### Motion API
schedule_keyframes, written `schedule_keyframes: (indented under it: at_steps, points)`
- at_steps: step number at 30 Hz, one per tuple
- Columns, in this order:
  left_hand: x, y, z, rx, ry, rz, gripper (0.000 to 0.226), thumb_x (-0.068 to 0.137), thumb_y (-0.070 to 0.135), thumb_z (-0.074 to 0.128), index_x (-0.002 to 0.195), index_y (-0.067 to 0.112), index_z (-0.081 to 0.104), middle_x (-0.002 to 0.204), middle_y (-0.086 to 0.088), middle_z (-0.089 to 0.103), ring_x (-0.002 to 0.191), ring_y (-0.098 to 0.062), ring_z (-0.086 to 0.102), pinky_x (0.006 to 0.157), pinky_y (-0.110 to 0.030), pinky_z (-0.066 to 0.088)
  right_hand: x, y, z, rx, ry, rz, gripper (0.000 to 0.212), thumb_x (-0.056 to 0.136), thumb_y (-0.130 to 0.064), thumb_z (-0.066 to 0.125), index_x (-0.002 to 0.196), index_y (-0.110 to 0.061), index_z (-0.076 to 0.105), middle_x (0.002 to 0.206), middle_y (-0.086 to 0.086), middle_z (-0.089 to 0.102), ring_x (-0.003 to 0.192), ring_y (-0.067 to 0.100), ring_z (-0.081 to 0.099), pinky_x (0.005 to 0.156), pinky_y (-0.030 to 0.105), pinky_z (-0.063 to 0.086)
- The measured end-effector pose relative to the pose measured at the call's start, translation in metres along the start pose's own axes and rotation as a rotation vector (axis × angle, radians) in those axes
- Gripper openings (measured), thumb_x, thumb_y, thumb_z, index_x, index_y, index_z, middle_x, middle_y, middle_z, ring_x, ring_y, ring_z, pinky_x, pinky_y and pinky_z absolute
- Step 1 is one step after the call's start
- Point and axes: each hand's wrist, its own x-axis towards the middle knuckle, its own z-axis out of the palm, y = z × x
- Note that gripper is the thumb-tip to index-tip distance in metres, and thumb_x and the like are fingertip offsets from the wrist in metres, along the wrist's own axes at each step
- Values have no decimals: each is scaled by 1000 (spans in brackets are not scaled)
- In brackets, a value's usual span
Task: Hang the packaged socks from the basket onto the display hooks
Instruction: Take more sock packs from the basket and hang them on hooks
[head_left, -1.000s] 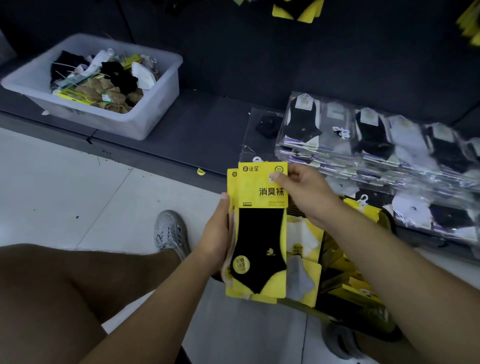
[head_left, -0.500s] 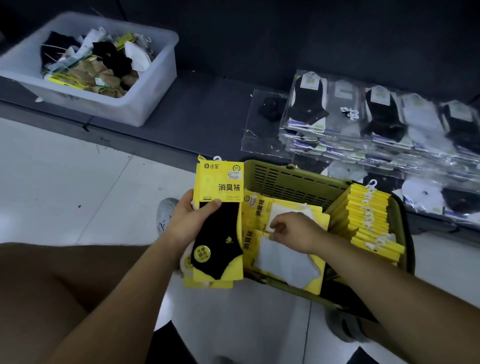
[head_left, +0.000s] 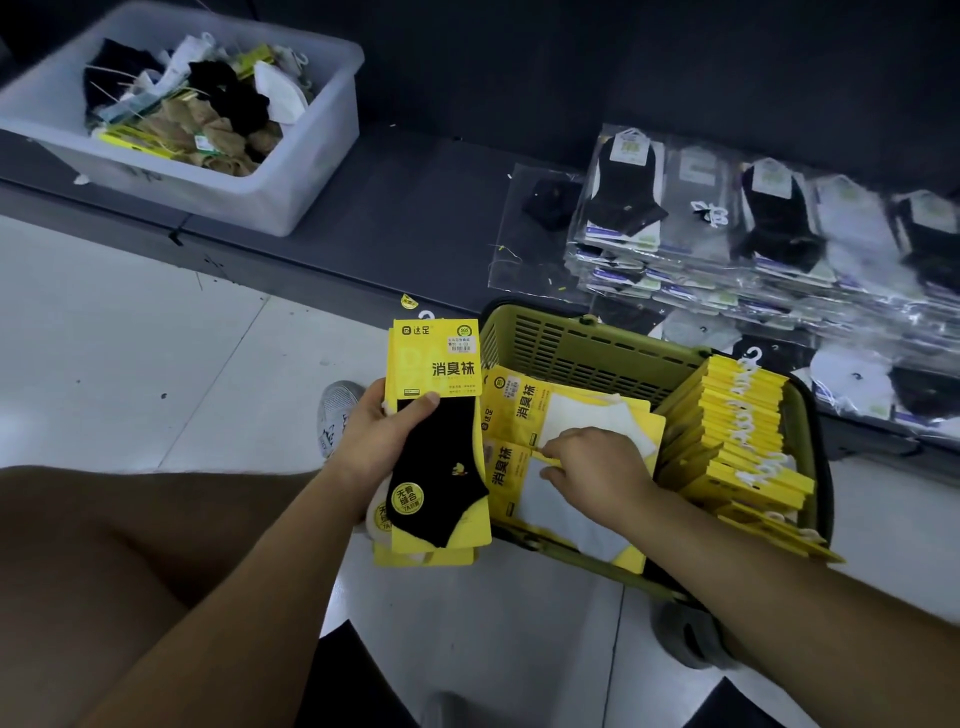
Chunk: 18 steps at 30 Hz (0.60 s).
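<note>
Head view: we find the left hand (head_left: 376, 447) gripping a stack of yellow-carded sock packs (head_left: 418, 366), thumb across the black sock (head_left: 441, 478), beside the green basket (head_left: 587, 353); the right hand (head_left: 600, 470) pinches a white-sock pack (head_left: 553, 512) inside it. We judge the loosely fanned stack may slip during the pull.

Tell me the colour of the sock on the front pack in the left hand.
Black sock, mounted on a yellow card; the head view shows it.

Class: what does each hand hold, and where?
Left hand grips stacked sock packs by their left edge; right hand pinches the edge of a white-sock pack.
</note>
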Motion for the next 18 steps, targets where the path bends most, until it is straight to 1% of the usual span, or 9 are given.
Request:
schedule_keyframes:
  at_steps: [2,3,5,7,9,11,14,16,18]
  points:
    - [-1,1,1,5,11,3,34,96,28,78,128,26,66,115,-2,81,105,-29,80,102,-57,58,-2,-3,2,-26,29,21,29,97,-43,56,114,-24,70,110,-2,68,104,24,64,76,33,52]
    - [-1,2,1,8,17,7,34,96,28,78,127,26,66,115,-1,82,104,-28,80,102,-56,59,-3,-3,3,33,41,45,28,96,-42,59,114,-24,70,109,-2,69,102,23,64,75,32,51]
    - [-2,2,2,5,19,11,33,96,28,78,127,26,66,115,-1,81,104,-28,80,102,-56,59,-1,1,-2,329,2,128,25,91,-35,70,111,-21,71,104,-3,69,95,17,63,73,28,47]
    - [-3,3,1,-7,12,8,34,96,28,77,128,26,66,117,-2,81,107,-29,79,103,-57,58,4,10,-16,586,-131,188,20,89,-26,75,105,-15,74,94,-2,70,83,12,63,71,24,46]
    - [-3,3,1,-15,10,2,36,96,29,77,129,26,64,119,-3,80,109,-31,78,104,-58,57,10,25,-34,635,-176,204,12,91,-21,73,97,-12,75,88,1,72,78,14,64,67,24,45]
    - [-4,4,2,-14,19,3,37,96,29,78,131,25,63,120,-4,80,110,-31,78,104,-58,57,13,41,-56,690,-108,275,5,94,-21,68,94,-17,71,84,-3,70,76,12,62,63,24,44]
    - [-5,3,7,-24,24,4,41,97,30,78,133,22,61,122,-6,79,110,-32,77,104,-58,57,12,54,-89,996,40,407,12,97,-17,62,87,-17,68,75,-7,71,65,9,65,56,20,47]
    - [-6,1,12,-11,19,5,42,98,32,77,134,20,60,122,-6,79,108,-30,78,102,-57,59,12,49,-105,1210,117,461,14,98,-13,60,85,-15,67,78,1,72,66,16,66,60,25,50]
    - [-6,1,18,15,22,22,43,98,38,75,134,19,60,122,-5,79,105,-25,79,99,-52,61,14,33,-111,1392,130,488,13,96,-10,60,85,-13,66,80,7,70,67,20,64,60,27,51]
